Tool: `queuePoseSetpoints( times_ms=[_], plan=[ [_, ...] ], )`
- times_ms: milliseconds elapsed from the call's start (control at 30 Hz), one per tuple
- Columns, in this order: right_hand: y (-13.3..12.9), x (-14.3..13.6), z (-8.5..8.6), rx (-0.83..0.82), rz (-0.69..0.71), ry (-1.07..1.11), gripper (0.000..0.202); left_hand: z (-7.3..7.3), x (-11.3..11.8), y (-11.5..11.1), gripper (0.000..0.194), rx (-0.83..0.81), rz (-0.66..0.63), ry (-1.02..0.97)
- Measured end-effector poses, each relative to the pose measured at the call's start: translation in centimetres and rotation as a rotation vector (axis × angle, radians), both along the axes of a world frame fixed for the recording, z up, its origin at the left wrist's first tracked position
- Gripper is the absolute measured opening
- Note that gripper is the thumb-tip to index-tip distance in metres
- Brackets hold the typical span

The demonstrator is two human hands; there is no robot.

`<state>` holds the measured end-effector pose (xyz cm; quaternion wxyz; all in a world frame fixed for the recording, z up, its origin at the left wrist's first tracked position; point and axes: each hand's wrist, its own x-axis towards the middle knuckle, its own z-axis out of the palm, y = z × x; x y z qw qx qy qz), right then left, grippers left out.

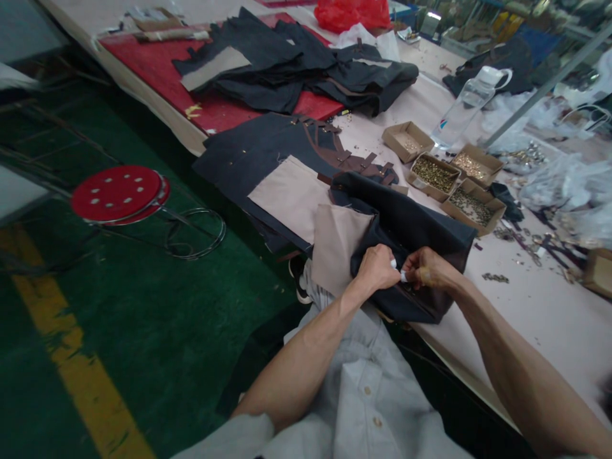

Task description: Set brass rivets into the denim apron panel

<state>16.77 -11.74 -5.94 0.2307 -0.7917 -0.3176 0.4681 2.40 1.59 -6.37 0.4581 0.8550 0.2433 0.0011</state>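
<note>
A dark navy fabric bag (430,223) with brown trim lies at the table's front edge, partly over my lap. My left hand (377,269) is closed on the bag's edge, with white wrapping on a fingertip. Close beside it, my right hand (427,268) pinches the same edge, and white also shows at its fingers. Whether a small part sits between the fingertips is hidden. A beige lining flap (337,245) hangs out of the bag to the left of my left hand.
Dark fabric panels (253,153) with brown straps lie left of the bag, more on a red board (153,70) behind. Small cardboard boxes (473,204) of metal fittings, a clear bottle (466,108) and plastic bags stand right. A red stool (117,191) stands on the green floor.
</note>
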Motion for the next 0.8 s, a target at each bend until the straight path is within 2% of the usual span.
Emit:
queuePoseSetpoints(
  times_ms=[233,467,633,733,800],
  plan=[
    [0.2,0.8,0.4,-0.007,0.051,0.141,0.02,-0.5,0.1,0.1,0.022,-0.011,0.013,-0.03],
    [0.7,1.2,-0.9,-0.087,0.091,-0.044,0.009,-0.6,0.4,0.4,0.014,-0.046,0.022,-0.06],
    [2.2,1.4,-0.5,-0.223,0.102,-0.125,0.005,-1.2,0.8,0.2,0.012,-0.029,0.025,-0.083],
    [2.6,1.4,-0.3,-0.229,0.093,-0.107,0.006,-1.4,1.0,0.1,0.011,-0.011,0.024,-0.07],
    [2.4,1.3,-0.3,-0.206,0.075,-0.073,0.007,-1.1,0.7,-0.1,0.01,0.015,0.014,-0.064]
  ],
)
